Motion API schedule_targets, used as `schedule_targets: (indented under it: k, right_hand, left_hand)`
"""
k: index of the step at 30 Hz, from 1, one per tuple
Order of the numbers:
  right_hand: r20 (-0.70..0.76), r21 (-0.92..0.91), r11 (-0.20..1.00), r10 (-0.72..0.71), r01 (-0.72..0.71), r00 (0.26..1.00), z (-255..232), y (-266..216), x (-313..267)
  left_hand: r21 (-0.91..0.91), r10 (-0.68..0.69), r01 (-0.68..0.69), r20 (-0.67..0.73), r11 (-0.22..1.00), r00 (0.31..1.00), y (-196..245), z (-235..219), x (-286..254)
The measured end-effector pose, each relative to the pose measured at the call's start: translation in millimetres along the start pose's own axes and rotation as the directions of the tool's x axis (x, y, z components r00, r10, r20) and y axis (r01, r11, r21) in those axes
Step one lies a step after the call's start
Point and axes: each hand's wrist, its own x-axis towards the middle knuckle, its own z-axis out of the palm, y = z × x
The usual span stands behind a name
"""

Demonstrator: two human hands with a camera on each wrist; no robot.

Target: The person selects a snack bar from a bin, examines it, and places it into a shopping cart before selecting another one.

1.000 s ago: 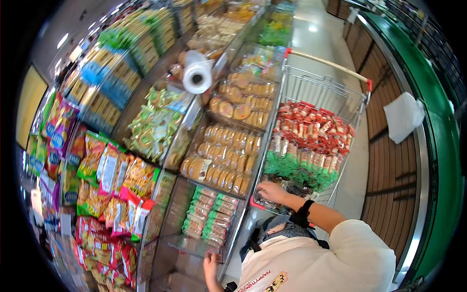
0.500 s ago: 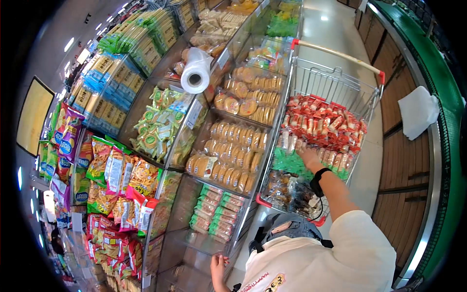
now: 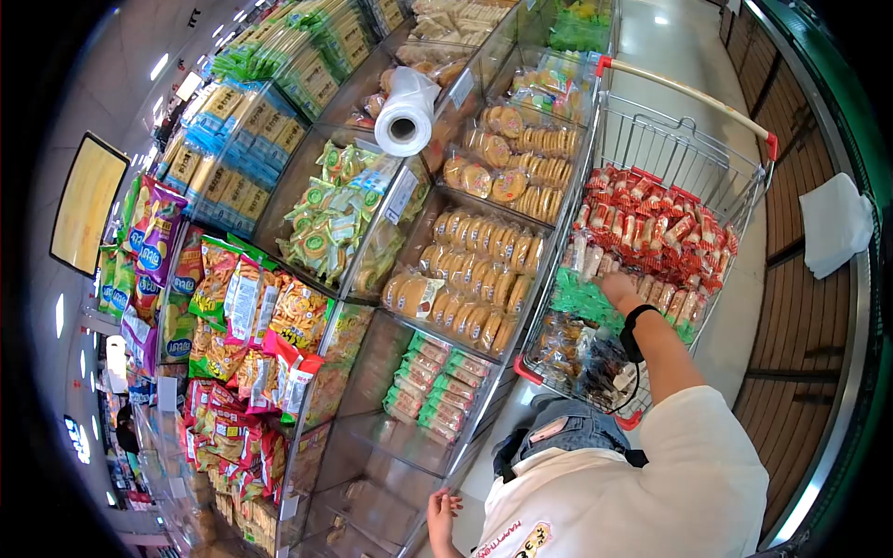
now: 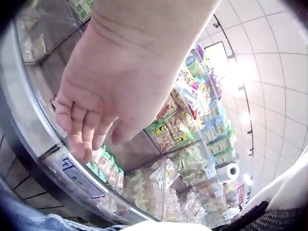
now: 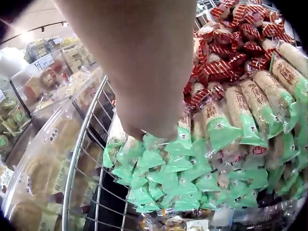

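My right hand is down among snack rolls in clear and green wrappers, heaped in the wire shopping cart. Seen from the right wrist, the back of the hand and wrist covers most of the fingers; I cannot tell whether they grip a roll. Red-striped wrapped rolls are piled just beyond. My left hand hangs by the front edge of the display bin, fingers loosely bent and nothing in them. Two columns of green-ended rolls lie in the bin near it.
Bins of packaged round cakes line the cart's left side, with a plastic bag roll above them. Dark packets fill the cart's near end. Bagged snacks hang farther left; a wood-slatted counter borders the aisle's right.
My right hand has moved from the cart's near end forward onto the green-wrapped rolls and stayed there. The left hand has come away from the bin's small packet. The head view has shifted left.
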Motion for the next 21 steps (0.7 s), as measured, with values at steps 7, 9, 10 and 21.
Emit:
schedule_targets:
  k: [7, 9, 10, 21]
  right_hand:
    - [0.210, 0.048, 0.999, 0.001, -0.012, 0.978, -16.8, 3.1, -4.1]
    - [0.194, 0.029, 0.999, 0.015, -0.021, 0.981, -11.1, 2.2, -2.1]
    - [0.160, 0.066, 0.997, 0.024, -0.035, 0.987, -5.8, 2.9, -2.0]
    - [-0.573, 0.271, 0.962, 0.139, 0.027, 0.808, -26.0, -11.0, -47.7]
  left_hand:
    - [-0.034, 0.039, -0.038, 0.029, 0.999, 0.999, -9.1, 2.9, 8.0]
    - [-0.018, 0.037, -0.036, 0.031, 0.999, 0.999, -1.0, 5.3, 5.4]
    - [-0.018, 0.041, -0.040, 0.033, 0.999, 0.999, -0.9, 5.4, 5.1]
    - [-0.043, 0.074, -0.071, 0.055, 0.997, 0.996, -5.7, 1.0, 2.9]
